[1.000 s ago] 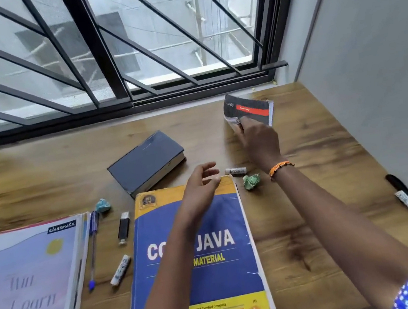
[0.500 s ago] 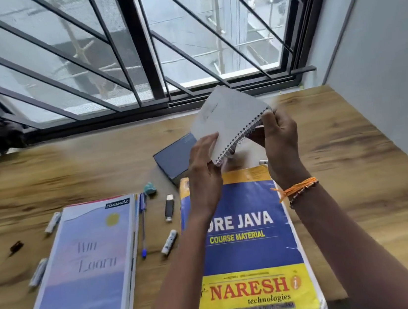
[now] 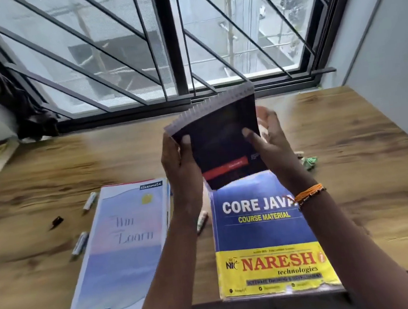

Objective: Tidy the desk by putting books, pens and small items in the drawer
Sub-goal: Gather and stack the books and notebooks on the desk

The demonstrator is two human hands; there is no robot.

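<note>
Both hands hold a small dark spiral-bound notebook with a red stripe (image 3: 222,141) up above the wooden desk (image 3: 354,160), its coil edge tilted away toward the barred window (image 3: 170,42). The left hand (image 3: 181,165) grips its left edge, thumb on the cover; the right hand (image 3: 268,140) has its thumb on the cover at the right edge, with the other fingers spread loosely behind. An orange thread bracelet (image 3: 309,192) circles the right wrist. Below, a blue-and-yellow "Core Java" paperback book (image 3: 265,237) lies flat on the desk, beside a pale lilac "classmate" notebook (image 3: 122,248). White markers (image 3: 79,243) lie left of that notebook, and a crumpled green paper ball (image 3: 309,162) sits to the right.
</note>
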